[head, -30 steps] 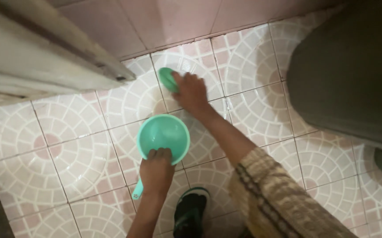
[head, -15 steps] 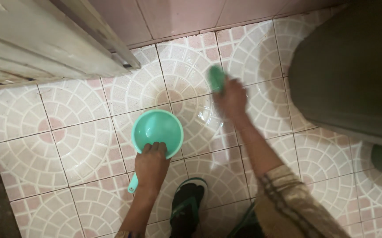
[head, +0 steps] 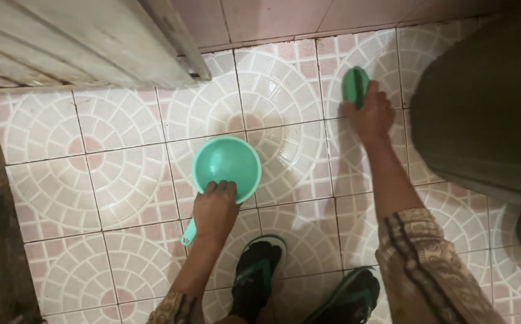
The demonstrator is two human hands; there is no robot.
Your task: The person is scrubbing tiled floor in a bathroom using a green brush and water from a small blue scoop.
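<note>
The left hand [head: 215, 210] grips a green dipper [head: 226, 168]; the right hand [head: 369, 114] clutches what looks like a green scrubber [head: 354, 84].

We see pink patterned floor tiles [head: 122, 180], grey door [head: 80, 42] top left, dark bin [head: 482, 108] right, green-black sandals [head: 257, 273] below.

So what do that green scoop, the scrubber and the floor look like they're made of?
The scoop looks like moulded plastic: even mint green, smooth, soft sheen inside. The scrubber under the right hand seems to have a hard green plastic back; its underside is hidden. The floor looks like glazed ceramic tile, pink-and-white pattern, grout lines, wet-looking glare. The left hand grips the scoop at its rim.
</note>
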